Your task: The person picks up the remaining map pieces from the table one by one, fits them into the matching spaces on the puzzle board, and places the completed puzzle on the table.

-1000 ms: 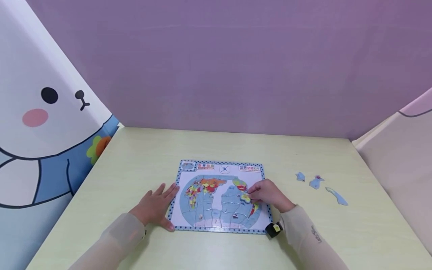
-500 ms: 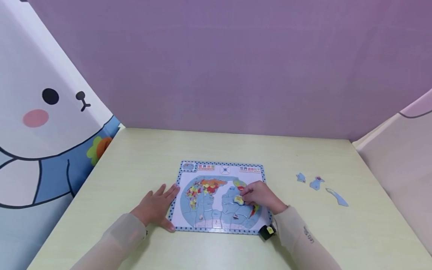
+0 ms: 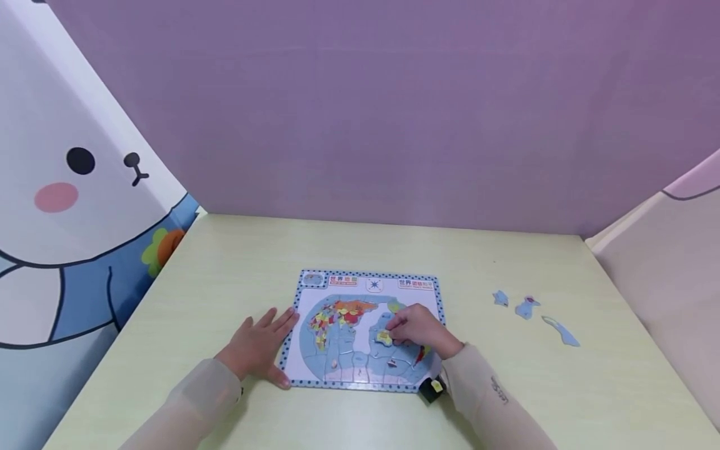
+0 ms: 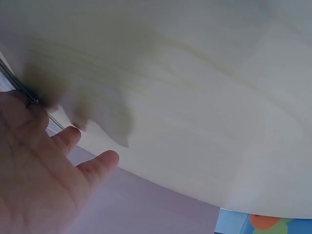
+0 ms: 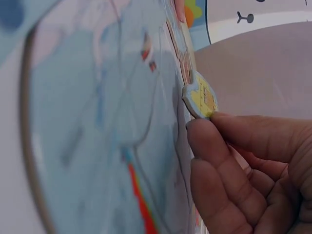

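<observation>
A world map puzzle board [image 3: 360,386] with a dotted blue border lies on the table, most of its oval filled with pieces. A white gap [image 3: 362,334] runs down the middle of the map. My right hand [image 3: 419,328] pinches a yellow and blue puzzle piece [image 3: 384,337] between thumb and forefinger, just right of that gap. In the right wrist view the puzzle piece [image 5: 202,95] is tilted, held at one edge close over the board. My left hand [image 3: 259,347] rests spread at the board's left edge, its fingertips on the border.
Three loose puzzle pieces lie on the table to the right: a small blue one [image 3: 500,298], one with a red patch [image 3: 527,307] and a long curved one [image 3: 561,330]. A purple wall [image 3: 382,112] stands behind the table. A black wrist camera [image 3: 431,389] sits at the right cuff.
My right hand has moved left across the map, carrying the yellow and blue puzzle piece toward the white gap. My left hand has stayed at the board's edge.
</observation>
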Motion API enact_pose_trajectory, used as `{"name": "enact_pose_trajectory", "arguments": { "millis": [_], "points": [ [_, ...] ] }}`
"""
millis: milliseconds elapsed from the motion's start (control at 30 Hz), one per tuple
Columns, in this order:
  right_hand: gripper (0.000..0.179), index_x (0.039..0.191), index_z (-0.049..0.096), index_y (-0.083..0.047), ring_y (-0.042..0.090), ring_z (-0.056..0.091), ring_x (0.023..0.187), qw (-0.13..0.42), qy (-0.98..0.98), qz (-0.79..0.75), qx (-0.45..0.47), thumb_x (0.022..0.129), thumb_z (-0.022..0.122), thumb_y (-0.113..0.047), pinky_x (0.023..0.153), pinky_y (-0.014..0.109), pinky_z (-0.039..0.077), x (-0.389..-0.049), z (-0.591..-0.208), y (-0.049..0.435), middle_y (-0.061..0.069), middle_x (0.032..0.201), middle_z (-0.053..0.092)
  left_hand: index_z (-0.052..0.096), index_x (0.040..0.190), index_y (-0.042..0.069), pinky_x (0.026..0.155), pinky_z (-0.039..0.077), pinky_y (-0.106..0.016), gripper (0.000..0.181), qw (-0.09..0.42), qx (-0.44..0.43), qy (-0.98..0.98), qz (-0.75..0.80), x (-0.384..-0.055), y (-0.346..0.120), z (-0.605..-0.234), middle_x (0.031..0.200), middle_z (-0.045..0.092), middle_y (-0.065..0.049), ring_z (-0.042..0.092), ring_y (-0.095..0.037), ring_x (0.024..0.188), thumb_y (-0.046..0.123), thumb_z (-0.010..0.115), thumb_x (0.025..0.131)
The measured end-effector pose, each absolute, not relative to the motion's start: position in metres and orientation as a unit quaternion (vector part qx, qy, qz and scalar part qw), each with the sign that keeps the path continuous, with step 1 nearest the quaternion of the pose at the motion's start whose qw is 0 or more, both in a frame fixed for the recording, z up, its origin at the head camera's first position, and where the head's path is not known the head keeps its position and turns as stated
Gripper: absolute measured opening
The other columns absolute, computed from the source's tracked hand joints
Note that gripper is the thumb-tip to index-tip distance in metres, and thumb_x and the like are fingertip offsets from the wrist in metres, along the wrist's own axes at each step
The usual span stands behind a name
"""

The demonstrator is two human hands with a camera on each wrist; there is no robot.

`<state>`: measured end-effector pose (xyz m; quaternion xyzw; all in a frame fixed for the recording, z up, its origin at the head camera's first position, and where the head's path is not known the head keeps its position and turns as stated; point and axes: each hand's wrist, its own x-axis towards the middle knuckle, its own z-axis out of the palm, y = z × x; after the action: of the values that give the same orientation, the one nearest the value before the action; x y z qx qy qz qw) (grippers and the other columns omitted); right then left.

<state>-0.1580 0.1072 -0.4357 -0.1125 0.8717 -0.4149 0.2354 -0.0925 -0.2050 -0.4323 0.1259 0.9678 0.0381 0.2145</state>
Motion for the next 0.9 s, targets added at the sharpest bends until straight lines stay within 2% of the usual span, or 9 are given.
{"name": "enact_pose_trajectory", "arguments": {
  "millis": [567, 900],
  "points": [
    [0.008, 0.091, 0.074, -0.001, 0.012, 0.062, 0.063, 0.241, 0.864, -0.416, -0.146, 0.085, 0.069, -0.004, 0.061, 0.026, 0.054, -0.152, -0.431, 0.087, 0.002, 0.081, 0.067, 0.031, 0.150, 0.007, 0.107, 0.017, -0.067, 0.120, 0.203, 0.140, 0.969, 0.023, -0.092, -0.204, -0.429, 0.156, 0.028, -0.009, 0.019, -0.039, 0.142, 0.061, 0.083, 0.056],
    [0.008, 0.090, 0.074, -0.001, 0.012, 0.061, 0.063, 0.250, 0.865, -0.414, -0.135, 0.085, 0.069, -0.005, 0.063, 0.026, 0.053, -0.148, -0.433, 0.078, 0.002, 0.080, 0.066, 0.031, 0.150, 0.006, 0.108, 0.017, -0.066, 0.120, 0.205, 0.144, 0.968, 0.016, -0.092, -0.204, -0.431, 0.155, 0.028, -0.009, 0.021, -0.037, 0.142, 0.063, 0.082, 0.057]
  ]
}}
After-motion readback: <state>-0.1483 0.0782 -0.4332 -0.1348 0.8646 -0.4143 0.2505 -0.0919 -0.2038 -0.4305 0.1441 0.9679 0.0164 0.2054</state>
